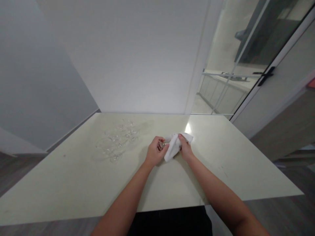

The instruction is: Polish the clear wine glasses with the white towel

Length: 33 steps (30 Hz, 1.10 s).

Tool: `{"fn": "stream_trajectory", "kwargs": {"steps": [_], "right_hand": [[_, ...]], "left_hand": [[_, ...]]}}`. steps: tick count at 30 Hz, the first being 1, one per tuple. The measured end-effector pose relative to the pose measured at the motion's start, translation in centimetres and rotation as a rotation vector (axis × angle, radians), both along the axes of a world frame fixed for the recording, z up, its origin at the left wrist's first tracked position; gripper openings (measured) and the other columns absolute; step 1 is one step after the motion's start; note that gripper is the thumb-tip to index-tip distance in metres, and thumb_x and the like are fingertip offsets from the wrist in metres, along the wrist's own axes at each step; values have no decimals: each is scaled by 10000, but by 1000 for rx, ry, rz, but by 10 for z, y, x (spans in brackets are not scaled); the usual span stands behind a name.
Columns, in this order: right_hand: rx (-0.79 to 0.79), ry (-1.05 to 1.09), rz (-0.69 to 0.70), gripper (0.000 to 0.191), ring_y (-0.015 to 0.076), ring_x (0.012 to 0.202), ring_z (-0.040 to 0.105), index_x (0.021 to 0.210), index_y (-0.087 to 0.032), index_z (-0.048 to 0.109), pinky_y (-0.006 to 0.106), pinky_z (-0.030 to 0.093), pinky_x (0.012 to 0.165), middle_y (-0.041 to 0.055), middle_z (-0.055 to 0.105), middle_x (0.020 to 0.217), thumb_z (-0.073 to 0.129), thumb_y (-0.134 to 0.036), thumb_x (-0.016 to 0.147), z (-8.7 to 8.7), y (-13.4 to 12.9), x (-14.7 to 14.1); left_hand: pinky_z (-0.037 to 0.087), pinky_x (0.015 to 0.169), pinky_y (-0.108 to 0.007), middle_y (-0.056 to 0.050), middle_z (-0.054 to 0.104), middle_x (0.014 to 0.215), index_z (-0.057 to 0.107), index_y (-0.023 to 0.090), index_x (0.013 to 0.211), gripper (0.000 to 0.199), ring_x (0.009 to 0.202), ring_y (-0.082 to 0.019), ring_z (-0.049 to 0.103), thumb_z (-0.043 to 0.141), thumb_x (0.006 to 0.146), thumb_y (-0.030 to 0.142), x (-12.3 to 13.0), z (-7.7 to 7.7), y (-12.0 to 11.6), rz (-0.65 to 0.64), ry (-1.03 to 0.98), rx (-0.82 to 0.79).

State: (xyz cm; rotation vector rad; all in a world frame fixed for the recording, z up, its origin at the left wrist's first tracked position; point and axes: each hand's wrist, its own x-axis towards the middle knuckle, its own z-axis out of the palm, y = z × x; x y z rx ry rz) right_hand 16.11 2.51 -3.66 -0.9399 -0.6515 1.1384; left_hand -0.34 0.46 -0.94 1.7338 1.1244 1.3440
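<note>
My left hand (155, 151) is closed around a clear glass (161, 145), with its fingers wrapped about one end. A white cloth (174, 148) is bunched against the other end of that glass and hides part of it. Gripping the cloth from the right is my right hand (185, 148), its thumb on top. Both hands meet just above the pale table (209, 170). To their left, several clear stemmed glasses (116, 142) lie or stand in a cluster; their outlines are too faint to tell which.
A white wall panel (137, 59) rises behind the table's far edge. At the right stands a glazed door with a black handle (267, 75), and a kitchen counter (226, 82) shows through the glass. The table's near edge runs close to my body.
</note>
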Motion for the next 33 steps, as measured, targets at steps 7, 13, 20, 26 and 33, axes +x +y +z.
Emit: {"fn": "stream_trajectory", "kwargs": {"steps": [7,13,20,26,33], "right_hand": [[129,-259,223,336,174,787,635,881,-187,689,309,513,759,36,714,876,833,-331,612,0,-13,1],[91,-334,149,361,190,799,635,876,-194,690,338,511,783,37,716,882,821,-396,607,-3,-14,-5],[-107,-134,84,494,193,738,635,799,-182,668,305,514,711,28,701,756,629,-667,717,-7,-1,0],[-39,-242,25,443,175,737,624,822,-169,677,289,503,712,31,702,777,673,-600,720,-5,-6,-2],[20,-336,102,435,201,758,646,886,-159,677,312,525,688,62,722,839,849,-380,553,-9,-10,-6]], "left_hand": [[264,408,-202,87,348,500,435,205,642,273,392,-68,298,562,762,415,-5,-11,12,8,-270,-483],[332,440,-194,47,488,641,508,189,779,224,475,-78,426,568,783,405,-5,-13,15,97,-226,-344],[464,764,-278,-67,598,925,611,191,868,125,863,-164,566,590,838,310,0,-6,-5,-52,243,357],[406,603,-257,-16,561,668,592,172,684,430,615,-133,508,485,878,541,0,-6,3,12,58,-23],[237,406,-218,3,533,655,579,155,765,646,409,-69,354,314,840,739,-3,-9,16,29,-294,-605]]}}
